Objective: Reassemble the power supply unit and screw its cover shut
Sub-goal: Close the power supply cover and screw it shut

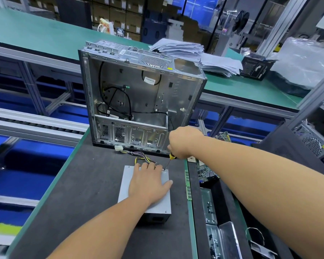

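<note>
From the head camera, we look down at a grey power supply unit (160,200) lying flat at the lower centre of the frame, its cover facing up. Our left hand (148,181) lies open and flat on the cover, fingers spread, pinning it down. Our right hand (183,142) is curled tightly around the yellow and black handle of a screwdriver (169,161), whose tip meets a screw (164,170) at the cover's upper right corner.

To do this step well, we judge that the shaft should stand straight over the screw, with steady downward pressure so the tip does not slip, while the flat hand keeps the cover aligned.

A bundle of coloured wires (138,156) trails from the unit's far edge. The dark surface (82,184) has a green border. Just behind stands an open, empty computer case (138,101). In the upper right lie stacked papers (195,55); in the lower right, metal trays (211,212) holding small screws. Shelving and boxes fill the blurred background.
</note>
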